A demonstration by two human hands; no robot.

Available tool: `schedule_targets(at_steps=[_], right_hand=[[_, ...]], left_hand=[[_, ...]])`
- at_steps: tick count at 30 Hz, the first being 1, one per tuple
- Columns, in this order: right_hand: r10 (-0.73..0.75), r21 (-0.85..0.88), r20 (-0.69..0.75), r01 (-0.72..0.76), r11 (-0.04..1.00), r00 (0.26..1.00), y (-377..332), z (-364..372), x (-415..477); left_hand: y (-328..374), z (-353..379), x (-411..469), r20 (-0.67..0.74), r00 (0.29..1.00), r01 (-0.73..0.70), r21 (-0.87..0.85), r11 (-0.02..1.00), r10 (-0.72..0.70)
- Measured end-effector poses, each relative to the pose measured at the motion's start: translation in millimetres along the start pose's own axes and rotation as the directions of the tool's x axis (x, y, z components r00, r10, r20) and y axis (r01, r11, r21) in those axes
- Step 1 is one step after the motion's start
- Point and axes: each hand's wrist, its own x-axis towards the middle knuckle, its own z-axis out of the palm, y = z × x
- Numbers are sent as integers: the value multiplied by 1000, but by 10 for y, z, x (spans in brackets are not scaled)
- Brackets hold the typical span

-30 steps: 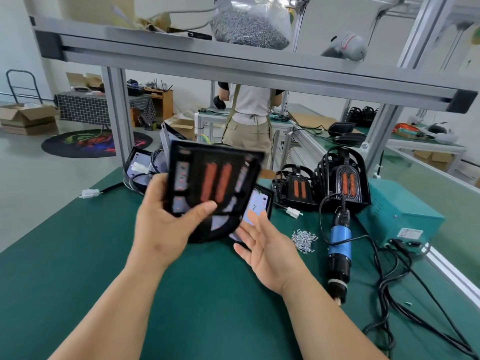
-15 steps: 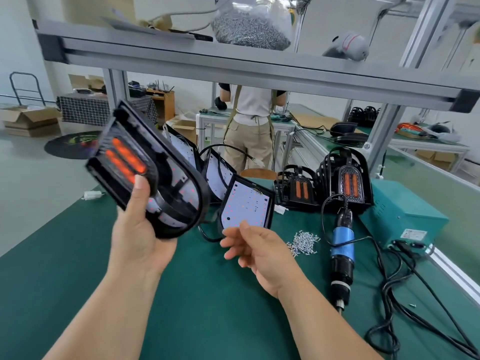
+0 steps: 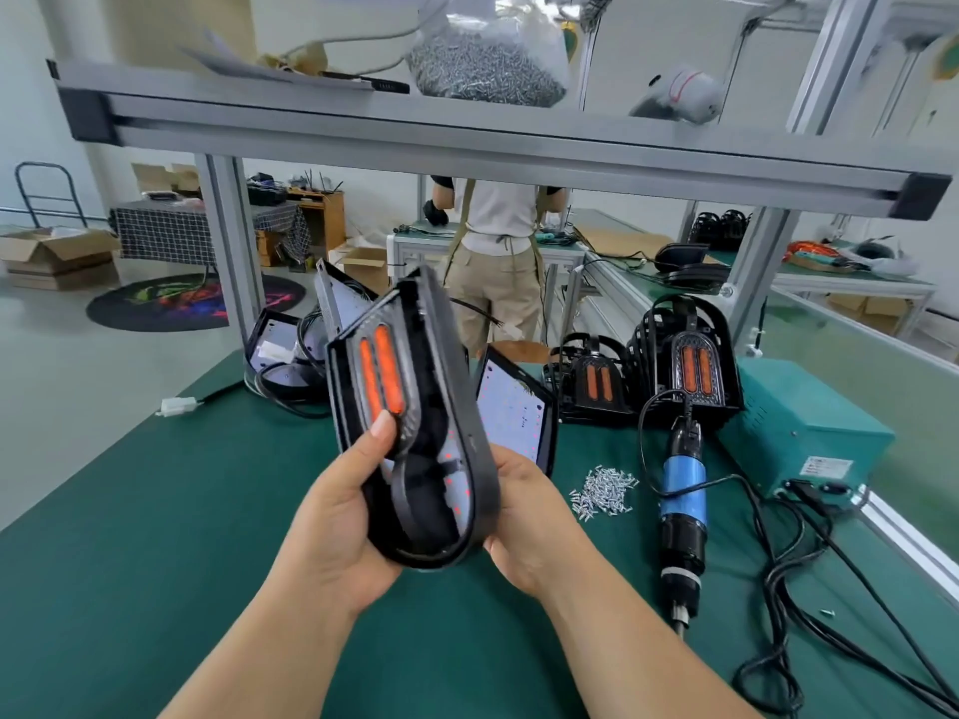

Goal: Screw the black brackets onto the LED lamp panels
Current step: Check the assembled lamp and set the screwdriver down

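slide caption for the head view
Left hand and right hand hold a black lamp panel above the green mat, loose screws and a blue screwdriver at right.

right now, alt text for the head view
A left hand and right hand grip a black lamp with two orange strips, tilted, above a green bench. A blue electric screwdriver and loose screws lie to its right.

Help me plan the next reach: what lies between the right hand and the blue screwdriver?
A pile of loose screws lies on the green mat between the right hand and the blue screwdriver; the head view shows it.
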Motion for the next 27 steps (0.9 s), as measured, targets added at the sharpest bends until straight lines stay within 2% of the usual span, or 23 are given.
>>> schedule_targets(at_steps=[6, 12, 22, 27], right_hand=[[-70, -114, -95, 59, 992, 993, -9, 8, 4], [-185, -236, -166, 143, 961, 969, -7, 33, -67], [-137, -300, 23, 137, 944, 990, -94, -21, -218], [-112, -181, -31, 104, 978, 993, -64, -41, -210]], left_hand=[[98, -202, 84, -117, 989, -98, -35, 995, 93], [91, -254, 116, -123, 988, -95, 1, 995, 94], [199, -305, 92, -149, 989, 11, 111, 994, 6], [160, -286, 91, -120, 991, -37, 134, 990, 53]])
